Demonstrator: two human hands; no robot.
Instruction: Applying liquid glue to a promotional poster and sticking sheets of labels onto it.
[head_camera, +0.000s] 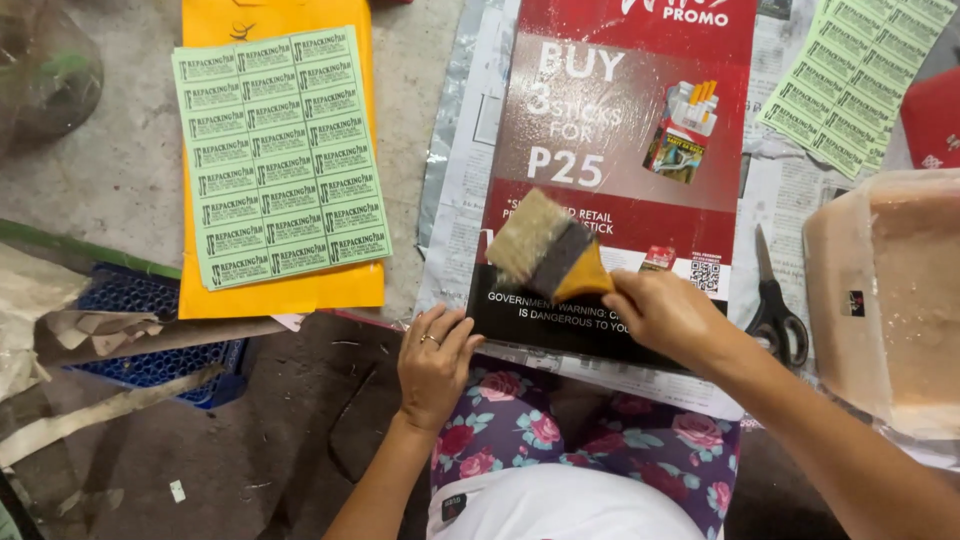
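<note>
Surface: concrete floor (120, 170), newspaper (455, 180) spread under my work.
Right hand (665, 315): fingers clamped on flat paintbrush (548, 255), bristles toward 10 o'clock.
Left hand (435, 365): fingers together, pressing red poster (620, 150) at its 7 o'clock corner.
Scissors (775, 310): 3 o'clock.
Green label sheet (280, 155): 10 o'clock.

A single head-worn view looks steeply down, close above the poster (620, 150).

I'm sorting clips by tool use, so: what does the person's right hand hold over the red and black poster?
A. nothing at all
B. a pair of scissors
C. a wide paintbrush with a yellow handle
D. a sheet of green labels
C: the right hand grips the paintbrush by its yellow handle, bristles on the poster, while the scissors lie untouched beside it.
</note>
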